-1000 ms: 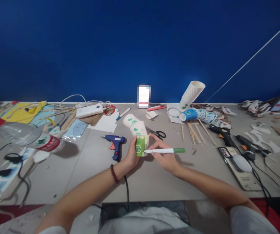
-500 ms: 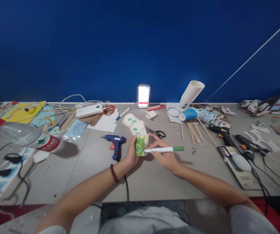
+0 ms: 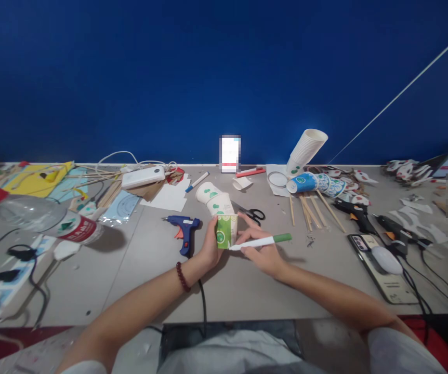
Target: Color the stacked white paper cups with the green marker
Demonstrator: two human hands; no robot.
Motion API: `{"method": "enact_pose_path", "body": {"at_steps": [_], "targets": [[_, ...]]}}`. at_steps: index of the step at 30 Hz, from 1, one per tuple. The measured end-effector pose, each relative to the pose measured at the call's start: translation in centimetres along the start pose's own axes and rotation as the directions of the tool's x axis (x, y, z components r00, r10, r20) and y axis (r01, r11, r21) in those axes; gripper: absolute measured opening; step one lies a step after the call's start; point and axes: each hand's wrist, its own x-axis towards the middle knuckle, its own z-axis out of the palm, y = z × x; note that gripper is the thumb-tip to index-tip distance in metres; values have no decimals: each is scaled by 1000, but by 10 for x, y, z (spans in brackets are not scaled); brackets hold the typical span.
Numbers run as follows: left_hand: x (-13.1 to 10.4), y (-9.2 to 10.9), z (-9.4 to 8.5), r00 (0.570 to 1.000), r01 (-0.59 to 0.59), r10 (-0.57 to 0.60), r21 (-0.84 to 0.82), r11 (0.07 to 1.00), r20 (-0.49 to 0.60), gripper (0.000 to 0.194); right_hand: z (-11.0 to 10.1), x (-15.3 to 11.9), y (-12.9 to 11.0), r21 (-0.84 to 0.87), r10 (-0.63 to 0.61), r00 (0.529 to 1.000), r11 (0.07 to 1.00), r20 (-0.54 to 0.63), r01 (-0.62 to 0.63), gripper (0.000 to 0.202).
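A paper cup (image 3: 226,232), coloured green over much of its visible side, is gripped from the left by my left hand (image 3: 210,244). Between the fingers of my right hand (image 3: 265,253) is a white marker with a green end (image 3: 261,242), its tip at the lower edge of the cup. Some right fingers rest by the cup's right side. Just behind it lie two white paper cups with green prints (image 3: 208,192). Black-handled scissors (image 3: 255,214) lie behind my right hand, and a blue glue gun (image 3: 185,228) lies left of my left hand.
A tall stack of paper cups (image 3: 307,148) leans at the back, beside blue-patterned cups (image 3: 304,183) and wooden sticks (image 3: 310,213). A phone with a white case on it (image 3: 385,270) lies right. At left are a plastic bottle (image 3: 40,215) and a power strip (image 3: 17,280).
My right hand has moved the marker's tip slightly down to the cup's lower edge, tilting the marker more. My left hand and the cup stay nearly still. A blurred patch appears at far right.
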Motion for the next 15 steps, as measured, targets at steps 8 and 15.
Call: {"method": "enact_pose_path", "body": {"at_steps": [8, 15], "targets": [[0, 0, -1, 1000, -7, 7, -8, 1000, -19, 40, -1, 2, -1, 6, -4, 997, 1000, -72, 4, 7], [0, 0, 0, 1000, 0, 0, 4, 1000, -12, 40, -1, 0, -2, -35, -11, 1000, 999, 8, 11, 15]]}}
